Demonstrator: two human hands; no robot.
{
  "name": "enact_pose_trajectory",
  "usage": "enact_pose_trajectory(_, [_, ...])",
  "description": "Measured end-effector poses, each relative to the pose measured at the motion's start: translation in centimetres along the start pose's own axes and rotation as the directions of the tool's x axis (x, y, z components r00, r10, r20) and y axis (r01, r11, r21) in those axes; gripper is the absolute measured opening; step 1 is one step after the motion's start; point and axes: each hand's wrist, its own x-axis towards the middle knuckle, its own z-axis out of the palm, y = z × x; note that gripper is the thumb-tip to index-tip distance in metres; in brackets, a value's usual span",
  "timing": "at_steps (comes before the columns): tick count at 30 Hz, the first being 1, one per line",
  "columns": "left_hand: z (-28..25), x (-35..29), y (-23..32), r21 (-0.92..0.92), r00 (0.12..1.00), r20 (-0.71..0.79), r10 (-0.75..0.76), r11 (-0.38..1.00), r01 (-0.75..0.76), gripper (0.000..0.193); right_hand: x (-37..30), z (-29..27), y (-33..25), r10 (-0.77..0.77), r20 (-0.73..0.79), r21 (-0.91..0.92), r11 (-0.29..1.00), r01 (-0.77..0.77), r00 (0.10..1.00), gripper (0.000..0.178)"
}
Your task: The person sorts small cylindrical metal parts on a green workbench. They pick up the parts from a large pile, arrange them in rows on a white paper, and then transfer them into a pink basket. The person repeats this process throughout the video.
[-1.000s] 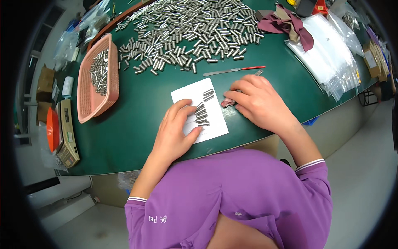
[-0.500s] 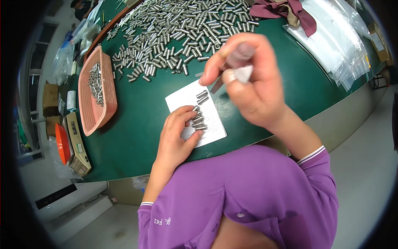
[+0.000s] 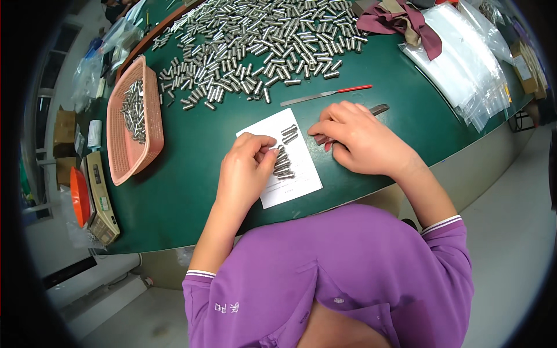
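Observation:
Several short metal pins [image 3: 282, 163] lie in a row on a white sheet of paper [image 3: 301, 182], with a few more pins [image 3: 289, 134] just beyond them. My left hand [image 3: 242, 168] is over the paper's left side, thumb and forefinger pinched together beside the row; whatever is between them is hidden. To the right of the sheet, my right hand [image 3: 365, 139] rests low on the table, its fingers curled over a small dark red piece [image 3: 321, 139] whose kind I cannot make out. A dark, flat blade-like tool [image 3: 379, 109] lies just beyond that hand.
Metal pins [image 3: 255, 46] are heaped across the far table. A red-handled file [image 3: 328, 94] lies beyond the paper. At left are a pink basket [image 3: 156, 133] of small metal parts and a scale [image 3: 103, 200]. Plastic bags [image 3: 458, 64] and a maroon cloth [image 3: 426, 35] lie far right.
My right hand has come down from near the camera to the table, uncovering the file and the blade-like tool. The left hand's fingers have drawn into a pinch, off the row of pins.

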Motion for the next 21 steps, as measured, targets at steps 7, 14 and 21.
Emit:
enact_pose_trajectory(7, [-0.1,0.3,0.0,0.005,0.996,0.034,-0.083,0.997,0.083,0.008,3.6,-0.6,1.0,0.068,-0.167,-0.192,0.976,-0.1,0.984,0.018])
enact_pose_trajectory(14, [0.2,0.3,-0.7,0.001,0.999,0.001,-0.038,0.999,0.038,0.007,4.6,1.5,2.9,0.088,-0.18,-0.262,0.956,-0.134,0.98,0.011])
enact_pose_trajectory(21, [0.3,0.7,-2.8,-0.503,0.941,0.075,-0.33,0.802,0.322,0.014,5.6,0.1,0.9,0.115,-0.301,0.025,0.993,-0.112,0.947,0.01])
